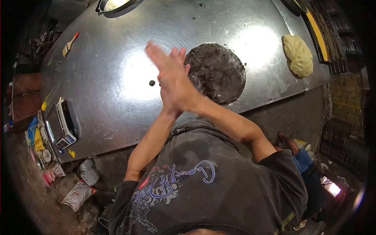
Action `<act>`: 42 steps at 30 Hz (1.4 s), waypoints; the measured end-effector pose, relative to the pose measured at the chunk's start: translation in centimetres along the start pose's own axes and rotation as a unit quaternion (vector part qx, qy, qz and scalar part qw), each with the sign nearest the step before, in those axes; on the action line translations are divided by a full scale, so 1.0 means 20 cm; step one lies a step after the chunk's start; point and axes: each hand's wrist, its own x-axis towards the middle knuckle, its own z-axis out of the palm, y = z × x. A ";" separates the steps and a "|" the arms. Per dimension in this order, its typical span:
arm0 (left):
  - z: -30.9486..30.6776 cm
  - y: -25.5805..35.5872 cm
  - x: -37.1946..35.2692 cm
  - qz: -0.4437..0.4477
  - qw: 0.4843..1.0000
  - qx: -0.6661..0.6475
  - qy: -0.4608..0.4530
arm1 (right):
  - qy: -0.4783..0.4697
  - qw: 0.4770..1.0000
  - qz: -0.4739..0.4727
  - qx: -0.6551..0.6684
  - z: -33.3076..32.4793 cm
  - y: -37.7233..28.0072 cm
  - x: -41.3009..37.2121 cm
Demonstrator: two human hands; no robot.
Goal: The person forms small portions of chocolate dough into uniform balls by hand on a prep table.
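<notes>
Over the metal table [105, 129], my left hand [166, 102] and my right hand [177, 84] are pressed together palm to palm, the right one on top. Its fingers are stretched out and slightly blurred, pointing away from me. Most of my left hand is hidden beneath it. Whether anything lies between the palms cannot be seen. Just right of my hands is a flat round slab of dark dough [217, 74]. A tiny dark ball [152, 83] rests on the metal to their left.
Pale dough [298, 56] lies at the right. A scale [60, 123] stands at the left edge, a brush [70, 45] beyond it. A pan [115, 4] sits at the far edge. Another person's leg [289, 143] and a lit phone [331, 187] show at lower right.
</notes>
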 end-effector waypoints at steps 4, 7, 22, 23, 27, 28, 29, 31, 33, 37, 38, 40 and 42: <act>0.06 0.15 -0.04 -0.122 0.974 -0.171 0.083 | 0.023 0.980 0.044 -0.195 0.00 0.16 0.00; 0.03 0.14 0.02 -0.062 0.960 -0.211 0.172 | -0.053 0.990 0.036 -0.129 0.06 0.13 -0.08; -0.11 0.18 -0.06 -0.081 0.959 -0.209 0.173 | -0.016 0.999 0.023 -0.042 0.03 0.08 -0.17; -0.12 0.19 -0.08 -0.083 0.959 -0.211 0.171 | -0.033 0.998 0.030 -0.037 0.05 0.10 -0.18; -0.22 0.26 -0.16 -0.056 0.965 -0.158 0.200 | -0.061 0.993 0.055 0.086 -0.06 -0.06 -0.02; -0.27 0.30 -0.18 -0.037 0.963 -0.131 0.233 | -0.053 0.995 0.034 0.083 -0.11 -0.14 0.02; -0.33 0.34 -0.20 -0.018 0.959 -0.104 0.265 | -0.013 0.994 -0.005 0.104 -0.10 -0.20 0.04; -0.52 0.37 -0.25 0.046 0.926 -0.127 0.353 | 0.070 0.984 -0.087 0.142 -0.04 -0.28 0.07; -0.68 0.40 -0.31 0.088 0.895 -0.119 0.421 | 0.065 0.979 -0.157 0.112 0.11 -0.18 -0.01; -0.79 0.48 -0.45 0.113 0.867 -0.143 0.463 | -0.175 0.984 -0.021 -0.014 0.44 0.37 -0.43; -0.83 0.50 -0.48 0.122 0.859 -0.146 0.476 | -0.215 0.976 0.019 -0.002 0.40 0.43 -0.50; -0.91 0.51 -0.57 0.125 0.850 -0.143 0.491 | -0.279 0.958 0.062 0.001 0.22 0.55 -0.64; -0.97 0.49 -0.64 0.121 0.835 -0.142 0.518 | -0.287 0.955 0.064 -0.039 0.03 0.67 -0.74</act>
